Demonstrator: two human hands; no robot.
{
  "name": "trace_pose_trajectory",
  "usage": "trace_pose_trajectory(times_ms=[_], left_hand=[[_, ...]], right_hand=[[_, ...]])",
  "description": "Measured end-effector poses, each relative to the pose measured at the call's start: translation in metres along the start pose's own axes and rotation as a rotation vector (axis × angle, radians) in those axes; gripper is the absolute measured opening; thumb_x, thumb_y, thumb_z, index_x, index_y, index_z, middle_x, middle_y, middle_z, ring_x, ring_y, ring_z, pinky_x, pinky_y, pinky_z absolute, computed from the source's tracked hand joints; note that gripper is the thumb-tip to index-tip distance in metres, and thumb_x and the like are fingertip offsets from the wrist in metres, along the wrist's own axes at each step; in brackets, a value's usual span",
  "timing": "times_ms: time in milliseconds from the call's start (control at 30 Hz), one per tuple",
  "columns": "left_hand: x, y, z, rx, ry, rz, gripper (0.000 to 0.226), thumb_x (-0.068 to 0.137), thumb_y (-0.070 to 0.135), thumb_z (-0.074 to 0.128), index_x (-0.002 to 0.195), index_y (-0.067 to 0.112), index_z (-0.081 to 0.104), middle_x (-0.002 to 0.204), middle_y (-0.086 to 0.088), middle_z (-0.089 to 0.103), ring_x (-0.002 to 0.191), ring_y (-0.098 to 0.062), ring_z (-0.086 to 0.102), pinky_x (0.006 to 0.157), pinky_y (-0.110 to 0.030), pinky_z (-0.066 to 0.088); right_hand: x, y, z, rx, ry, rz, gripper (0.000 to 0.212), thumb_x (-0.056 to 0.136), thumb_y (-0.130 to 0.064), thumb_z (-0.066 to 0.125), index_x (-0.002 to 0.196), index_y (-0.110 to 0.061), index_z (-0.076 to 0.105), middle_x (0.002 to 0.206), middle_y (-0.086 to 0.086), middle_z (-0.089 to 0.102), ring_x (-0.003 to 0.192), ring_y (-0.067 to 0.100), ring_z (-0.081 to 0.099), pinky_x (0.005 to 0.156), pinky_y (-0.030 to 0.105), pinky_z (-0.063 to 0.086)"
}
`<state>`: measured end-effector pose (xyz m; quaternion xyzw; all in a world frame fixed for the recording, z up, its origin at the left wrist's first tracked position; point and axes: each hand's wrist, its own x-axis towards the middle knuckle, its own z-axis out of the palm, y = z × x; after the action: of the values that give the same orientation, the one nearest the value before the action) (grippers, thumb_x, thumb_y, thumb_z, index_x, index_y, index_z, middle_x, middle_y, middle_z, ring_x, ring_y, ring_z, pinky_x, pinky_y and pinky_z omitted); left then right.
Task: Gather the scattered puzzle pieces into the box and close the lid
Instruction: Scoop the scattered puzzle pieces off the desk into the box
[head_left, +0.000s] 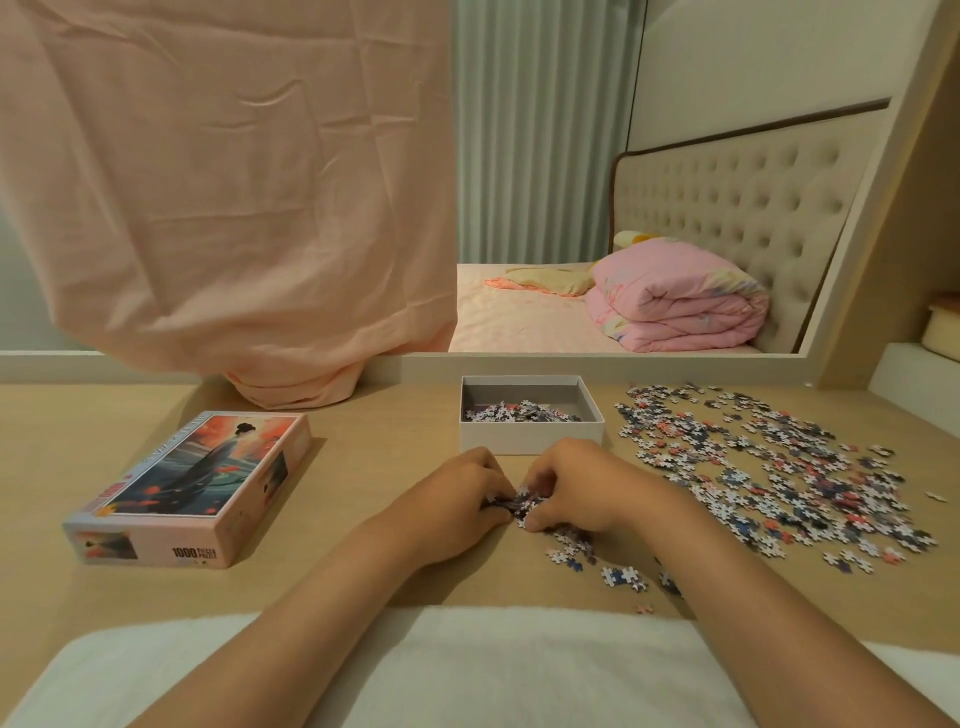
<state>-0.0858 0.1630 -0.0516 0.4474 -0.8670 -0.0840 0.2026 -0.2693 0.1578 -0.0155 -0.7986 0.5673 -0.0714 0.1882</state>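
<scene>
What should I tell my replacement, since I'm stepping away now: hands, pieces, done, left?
Left hand and right hand together grip a handful of pieces on the table, just in front of the open box.
Done: a small heap of pieces lies in the box.
Left: drop this handful in, gather the scattered pieces to the right, then fit the printed lid lying at the left.

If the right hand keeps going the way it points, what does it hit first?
The right hand points left: first the clump of pieces at its fingers, then likely the left hand just beyond.
</scene>
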Motion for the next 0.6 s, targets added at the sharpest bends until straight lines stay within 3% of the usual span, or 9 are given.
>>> trace_pose_trajectory(times_ms=[133,233,367,467,600], left_hand=[[0.004,0.000,-0.001,-0.001,0.048,-0.007,0.017,0.086,0.019,0.069,0.103,0.019,0.074,0.097,-0.002,0.063,0.085,-0.015,0.058,0.074,-0.018,0.040],[0.009,-0.004,-0.001,-0.060,0.087,-0.051,0.013,0.085,0.021,0.071,0.097,0.018,0.075,0.088,0.004,0.067,0.072,-0.004,0.052,0.064,-0.008,0.036],[0.023,-0.014,-0.003,-0.188,0.098,-0.135,0.008,0.083,0.018,0.075,0.090,0.019,0.075,0.083,0.010,0.069,0.071,0.002,0.057,0.064,-0.005,0.038],[0.041,-0.023,-0.012,-0.286,0.115,-0.193,0.010,0.083,0.010,0.073,0.091,0.016,0.075,0.081,0.006,0.070,0.067,-0.001,0.060,0.064,-0.013,0.046],[0.074,-0.028,-0.034,-0.410,0.159,-0.216,0.007,0.086,0.008,0.071,0.090,0.013,0.072,0.068,-0.005,0.067,0.059,-0.014,0.057,0.062,-0.028,0.052]], right_hand=[[0.002,0.001,0.003,0.032,0.088,-0.016,0.024,0.080,-0.026,0.081,0.103,-0.024,0.075,0.079,-0.013,0.058,0.067,0.002,0.052,0.054,0.014,0.035],[0.004,0.003,0.003,0.089,0.120,-0.012,0.021,0.081,-0.019,0.080,0.101,-0.021,0.075,0.077,-0.010,0.061,0.061,0.004,0.055,0.060,0.019,0.047],[0.010,0.008,-0.002,0.256,0.122,0.033,0.020,0.078,-0.007,0.081,0.095,-0.015,0.076,0.080,0.000,0.071,0.061,0.020,0.071,0.064,0.033,0.062],[0.018,0.014,-0.015,0.388,0.150,0.063,0.021,0.076,0.000,0.081,0.091,-0.012,0.075,0.078,0.006,0.074,0.055,0.019,0.070,0.057,0.031,0.060],[0.042,0.020,-0.042,0.476,0.269,0.043,0.019,0.074,-0.002,0.082,0.088,-0.012,0.076,0.072,0.005,0.073,0.057,0.021,0.070,0.063,0.037,0.062]])
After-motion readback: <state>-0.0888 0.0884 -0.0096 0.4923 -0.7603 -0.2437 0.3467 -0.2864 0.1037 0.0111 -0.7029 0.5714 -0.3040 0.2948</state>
